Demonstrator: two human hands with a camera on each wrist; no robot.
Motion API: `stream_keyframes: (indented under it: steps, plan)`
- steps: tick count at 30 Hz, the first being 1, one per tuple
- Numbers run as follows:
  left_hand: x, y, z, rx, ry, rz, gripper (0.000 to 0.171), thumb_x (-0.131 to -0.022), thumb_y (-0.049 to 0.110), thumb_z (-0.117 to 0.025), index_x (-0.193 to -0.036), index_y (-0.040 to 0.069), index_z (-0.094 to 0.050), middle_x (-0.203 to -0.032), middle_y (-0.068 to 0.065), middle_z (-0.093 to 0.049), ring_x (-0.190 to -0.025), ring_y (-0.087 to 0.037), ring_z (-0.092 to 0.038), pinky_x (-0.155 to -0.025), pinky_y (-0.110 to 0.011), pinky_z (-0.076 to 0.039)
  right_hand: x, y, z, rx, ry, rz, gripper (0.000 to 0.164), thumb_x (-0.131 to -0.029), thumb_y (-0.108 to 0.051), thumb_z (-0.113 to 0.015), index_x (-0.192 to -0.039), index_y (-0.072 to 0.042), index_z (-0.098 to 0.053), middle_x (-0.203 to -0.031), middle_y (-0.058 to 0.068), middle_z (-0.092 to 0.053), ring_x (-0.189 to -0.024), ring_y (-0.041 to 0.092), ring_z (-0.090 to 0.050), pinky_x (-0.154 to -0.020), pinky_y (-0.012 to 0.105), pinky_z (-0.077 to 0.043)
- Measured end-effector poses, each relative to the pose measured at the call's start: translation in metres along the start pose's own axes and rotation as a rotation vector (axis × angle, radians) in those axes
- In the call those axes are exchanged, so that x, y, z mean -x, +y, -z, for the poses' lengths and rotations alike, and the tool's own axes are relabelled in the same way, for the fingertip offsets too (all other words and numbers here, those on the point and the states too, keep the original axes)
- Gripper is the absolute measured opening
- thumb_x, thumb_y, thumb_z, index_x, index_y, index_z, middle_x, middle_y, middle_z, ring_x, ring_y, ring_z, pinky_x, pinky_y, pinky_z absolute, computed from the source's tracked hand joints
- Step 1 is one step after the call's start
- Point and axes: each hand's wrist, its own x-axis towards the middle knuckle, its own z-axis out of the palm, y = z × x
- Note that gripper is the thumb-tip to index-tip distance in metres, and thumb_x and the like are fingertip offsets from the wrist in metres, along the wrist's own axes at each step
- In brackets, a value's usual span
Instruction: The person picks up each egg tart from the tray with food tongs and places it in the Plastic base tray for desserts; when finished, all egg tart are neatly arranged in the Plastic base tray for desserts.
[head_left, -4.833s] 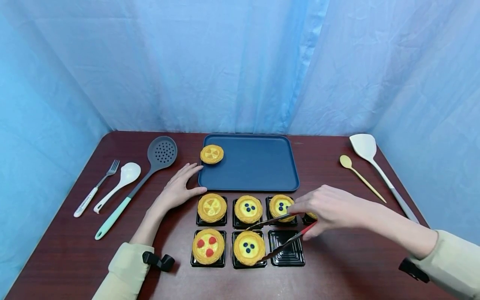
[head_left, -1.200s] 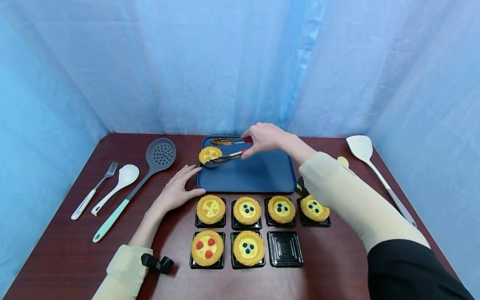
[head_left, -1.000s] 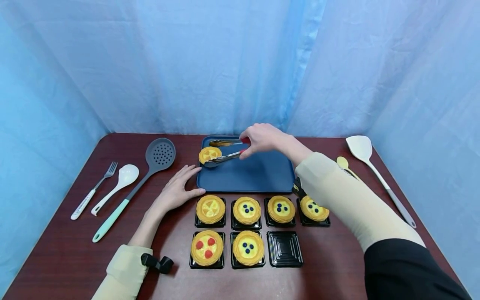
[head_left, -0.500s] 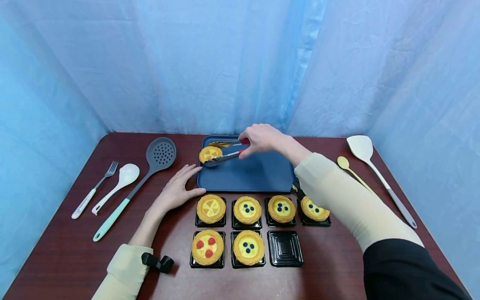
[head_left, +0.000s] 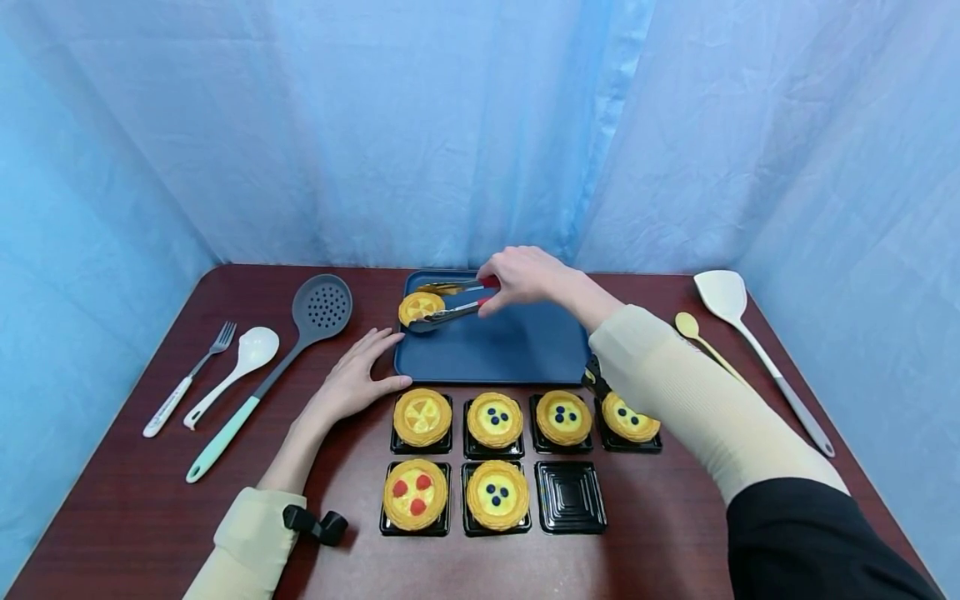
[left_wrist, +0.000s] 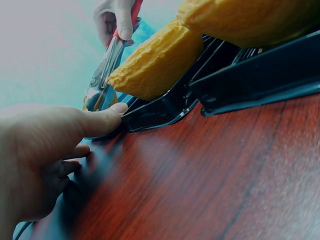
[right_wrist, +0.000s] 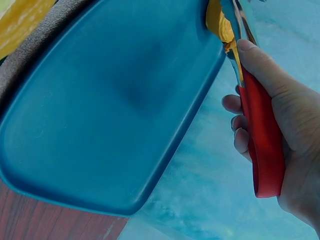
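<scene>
My right hand (head_left: pixel 521 275) grips the red handles of metal tongs (right_wrist: pixel 260 135) over the blue tray (head_left: pixel 510 350). The tongs' two arms stand apart around an egg tart with yellow wedge pieces (head_left: pixel 420 309) in the tray's back left corner; whether both tips touch it I cannot tell. My left hand (head_left: pixel 356 379) lies spread on the table with its fingertips at the tray's left edge. Its thumb is beside a black square holder bearing another wedge-topped tart (head_left: pixel 422 417). In the left wrist view the thumb (left_wrist: pixel 102 120) reaches close to that holder's edge.
In front of the tray are blueberry tarts (head_left: pixel 493 421), a raspberry tart (head_left: pixel 415 495) and a bare black holder (head_left: pixel 570 497). A skimmer (head_left: pixel 322 308), white ladle (head_left: pixel 255 348) and fork (head_left: pixel 198 367) lie left; a yellow spoon (head_left: pixel 686 324) and white spatula (head_left: pixel 723 296) lie right.
My right hand has carried the tongs from above the front tarts back and left to the tart on the tray. Over the last half second it hardly moves. The left hand has stayed put.
</scene>
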Motion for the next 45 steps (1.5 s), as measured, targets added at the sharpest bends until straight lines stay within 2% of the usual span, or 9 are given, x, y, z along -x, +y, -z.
stream_keyframes:
  steps: [21, 26, 30, 33, 37, 41, 45]
  plan:
    - [0.003, -0.002, 0.002, -0.007, 0.009, 0.010, 0.077, -0.095, 0.040, -0.073, -0.161, 0.018, -0.038, -0.170, -0.017, -0.028, -0.162, -0.039, -0.012, -0.125, -0.070, -0.017, -0.003, -0.004, 0.004, 0.015, -0.003, 0.016, 0.065, -0.085, -0.058, -0.079, -0.135, -0.017, -0.070, -0.121, 0.005, -0.074, -0.092, 0.020, -0.066, -0.082, 0.038, -0.056]
    - [0.004, 0.000, 0.000, -0.001, 0.005, 0.009, 0.077, -0.095, 0.040, -0.073, -0.161, 0.017, -0.038, -0.170, -0.016, -0.028, -0.162, -0.039, -0.012, -0.125, -0.070, -0.018, 0.009, 0.001, 0.009, 0.033, 0.018, 0.046, 0.062, -0.085, -0.059, -0.078, -0.131, -0.019, -0.072, -0.109, 0.002, -0.075, -0.083, 0.018, -0.063, -0.073, 0.035, -0.052]
    - [0.005, 0.001, 0.001, -0.001, 0.008, -0.001, 0.077, -0.095, 0.040, -0.073, -0.160, 0.017, -0.039, -0.170, -0.016, -0.028, -0.162, -0.039, -0.013, -0.125, -0.070, -0.018, 0.031, 0.007, 0.019, 0.038, 0.046, 0.068, 0.056, -0.084, -0.058, -0.079, -0.125, -0.020, -0.074, -0.090, -0.001, -0.073, -0.073, 0.016, -0.059, -0.067, 0.033, -0.047]
    - [0.005, 0.003, 0.001, -0.002, 0.016, -0.005, 0.077, -0.095, 0.040, -0.074, -0.160, 0.017, -0.039, -0.170, -0.016, -0.029, -0.161, -0.039, -0.013, -0.125, -0.069, -0.018, 0.053, 0.014, 0.026, 0.031, 0.067, 0.077, 0.056, -0.084, -0.056, -0.080, -0.126, -0.020, -0.073, -0.092, -0.001, -0.074, -0.071, 0.015, -0.060, -0.066, 0.033, -0.048]
    - [0.005, 0.004, 0.000, -0.001, 0.019, -0.001, 0.076, -0.095, 0.039, -0.074, -0.160, 0.017, -0.040, -0.170, -0.016, -0.029, -0.161, -0.039, -0.014, -0.125, -0.069, -0.018, 0.088, 0.026, 0.033, 0.021, 0.096, 0.086, 0.059, -0.084, -0.052, -0.081, -0.132, -0.019, -0.071, -0.109, -0.001, -0.077, -0.080, 0.014, -0.064, -0.069, 0.036, -0.052]
    - [0.005, 0.004, -0.001, 0.004, 0.014, 0.001, 0.077, -0.095, 0.039, -0.073, -0.160, 0.016, -0.040, -0.170, -0.016, -0.029, -0.162, -0.038, -0.014, -0.125, -0.069, -0.018, 0.129, 0.040, 0.031, -0.005, 0.145, 0.093, 0.058, -0.082, -0.050, -0.084, -0.130, -0.019, -0.072, -0.104, -0.004, -0.077, -0.077, 0.008, -0.062, -0.068, 0.033, -0.051]
    - [0.005, 0.005, -0.001, 0.004, 0.017, -0.009, 0.077, -0.095, 0.039, -0.073, -0.160, 0.016, -0.040, -0.170, -0.016, -0.029, -0.161, -0.039, -0.014, -0.125, -0.070, -0.019, 0.171, 0.050, 0.023, -0.014, 0.187, 0.098, 0.054, -0.080, -0.049, -0.086, -0.126, -0.022, -0.074, -0.094, -0.012, -0.073, -0.067, 0.001, -0.051, -0.061, 0.025, -0.043]
